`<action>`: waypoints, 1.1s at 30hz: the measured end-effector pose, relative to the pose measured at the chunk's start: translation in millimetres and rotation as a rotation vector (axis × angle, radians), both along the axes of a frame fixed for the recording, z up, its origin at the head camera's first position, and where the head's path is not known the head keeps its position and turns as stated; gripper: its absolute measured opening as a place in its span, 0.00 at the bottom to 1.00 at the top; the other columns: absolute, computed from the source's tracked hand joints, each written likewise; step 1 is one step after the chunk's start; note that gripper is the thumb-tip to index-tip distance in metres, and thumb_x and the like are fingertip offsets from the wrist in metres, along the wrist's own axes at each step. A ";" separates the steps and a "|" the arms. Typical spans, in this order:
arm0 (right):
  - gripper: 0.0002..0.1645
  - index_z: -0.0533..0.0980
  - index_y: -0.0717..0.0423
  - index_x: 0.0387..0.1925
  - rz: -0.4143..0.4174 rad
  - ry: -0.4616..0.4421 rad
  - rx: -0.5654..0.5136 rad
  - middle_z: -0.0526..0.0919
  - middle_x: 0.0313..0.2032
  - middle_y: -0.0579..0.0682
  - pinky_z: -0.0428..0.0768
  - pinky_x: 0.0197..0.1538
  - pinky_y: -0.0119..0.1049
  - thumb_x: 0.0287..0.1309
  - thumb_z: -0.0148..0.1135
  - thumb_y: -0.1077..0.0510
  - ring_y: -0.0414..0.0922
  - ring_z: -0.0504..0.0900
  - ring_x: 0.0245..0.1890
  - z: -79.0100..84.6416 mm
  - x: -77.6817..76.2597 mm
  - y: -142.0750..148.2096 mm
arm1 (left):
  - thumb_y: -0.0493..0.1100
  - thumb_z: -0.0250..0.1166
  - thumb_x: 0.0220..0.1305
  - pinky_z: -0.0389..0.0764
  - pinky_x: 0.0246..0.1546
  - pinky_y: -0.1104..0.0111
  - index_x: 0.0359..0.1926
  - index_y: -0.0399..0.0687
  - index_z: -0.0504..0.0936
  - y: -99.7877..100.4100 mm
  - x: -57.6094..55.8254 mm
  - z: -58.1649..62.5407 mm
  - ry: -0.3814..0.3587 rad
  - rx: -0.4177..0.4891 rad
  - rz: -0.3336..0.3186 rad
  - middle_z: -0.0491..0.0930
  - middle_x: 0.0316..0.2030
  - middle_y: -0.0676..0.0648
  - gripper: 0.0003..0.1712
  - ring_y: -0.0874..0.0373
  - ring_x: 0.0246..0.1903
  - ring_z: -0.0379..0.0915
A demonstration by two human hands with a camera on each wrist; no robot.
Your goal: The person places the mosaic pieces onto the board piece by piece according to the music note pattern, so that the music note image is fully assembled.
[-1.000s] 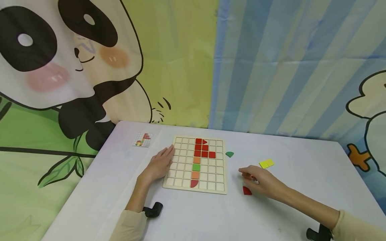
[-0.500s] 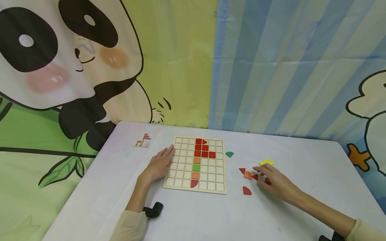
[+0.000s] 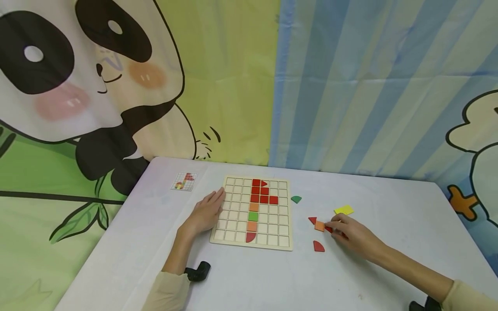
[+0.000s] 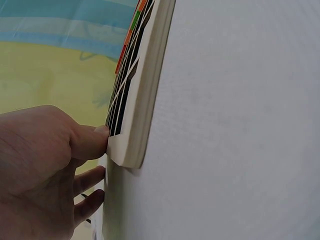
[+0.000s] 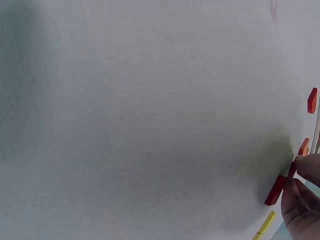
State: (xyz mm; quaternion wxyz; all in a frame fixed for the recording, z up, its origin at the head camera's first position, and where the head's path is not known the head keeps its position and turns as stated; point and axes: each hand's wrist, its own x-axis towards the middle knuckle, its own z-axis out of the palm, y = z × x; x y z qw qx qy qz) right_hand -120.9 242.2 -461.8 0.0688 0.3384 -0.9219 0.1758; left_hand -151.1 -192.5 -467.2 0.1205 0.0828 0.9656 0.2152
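A wooden grid board (image 3: pixel 233 207) lies on the table, with red, orange and green tiles set along a column. My left hand (image 3: pixel 206 211) rests along its left edge; in the left wrist view the thumb (image 4: pixel 90 142) touches the board's rim (image 4: pixel 145 125). To the right of the board, my right hand (image 3: pixel 355 235) pinches a small red triangle tile (image 5: pixel 293 169) between thumb and fingers, low over the table. Beside it lie an orange square tile (image 3: pixel 319 226) and another red triangle (image 3: pixel 312 220). In the right wrist view a further red tile (image 5: pixel 275 191) lies by the fingers.
A red quarter-circle tile (image 3: pixel 318 246) lies nearer the front. Yellow tiles (image 3: pixel 344 210) lie beyond the right hand, and a green quarter-circle tile (image 3: pixel 296 199) by the board's right edge. A small pattern card (image 3: pixel 184 181) lies at the back left.
My right hand has moved right, uncovering the orange square and red triangles, and its fingertips have closed on one red triangle. The left hand has stayed at the board.
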 end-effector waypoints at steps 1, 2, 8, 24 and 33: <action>0.19 0.84 0.57 0.42 0.010 0.001 0.014 0.80 0.37 0.44 0.82 0.36 0.28 0.45 0.73 0.68 0.37 0.78 0.32 0.2 -0.8 0.0 | 0.42 0.46 0.75 0.49 0.73 0.43 0.76 0.45 0.51 -0.2 -0.2 -0.1 0.000 0.000 0.000 0.45 0.77 0.47 0.31 0.44 0.77 0.40; 0.18 0.84 0.57 0.41 0.026 0.012 0.031 0.80 0.37 0.44 0.83 0.36 0.29 0.44 0.73 0.69 0.38 0.78 0.33 0.5 -1.8 0.2 | 0.42 0.46 0.75 0.49 0.73 0.43 0.76 0.45 0.51 -0.4 -0.4 -0.1 0.000 -0.002 -0.001 0.45 0.77 0.47 0.31 0.44 0.77 0.40; 0.16 0.83 0.58 0.40 0.081 0.016 0.164 0.80 0.37 0.45 0.85 0.37 0.33 0.45 0.74 0.65 0.42 0.80 0.36 9.2 -5.3 -0.3 | 0.42 0.46 0.75 0.50 0.73 0.43 0.76 0.46 0.51 -0.8 -1.0 2.0 0.006 -0.015 -0.009 0.45 0.77 0.47 0.31 0.44 0.77 0.40; 0.13 0.83 0.56 0.39 0.071 -0.105 0.172 0.80 0.33 0.42 0.78 0.30 0.23 0.49 0.72 0.60 0.31 0.73 0.27 21.2 -12.4 -4.3 | 0.41 0.45 0.75 0.50 0.72 0.42 0.75 0.45 0.52 0.2 0.3 0.5 0.004 -0.013 -0.010 0.46 0.77 0.46 0.31 0.44 0.77 0.41; 0.10 0.83 0.56 0.41 0.063 -0.227 0.047 0.79 0.33 0.41 0.79 0.29 0.24 0.55 0.68 0.60 0.32 0.78 0.31 35.8 -29.2 -29.9 | 0.42 0.45 0.75 0.50 0.72 0.42 0.75 0.45 0.52 0.9 -0.2 -1.5 0.009 -0.011 -0.003 0.45 0.77 0.47 0.31 0.44 0.77 0.41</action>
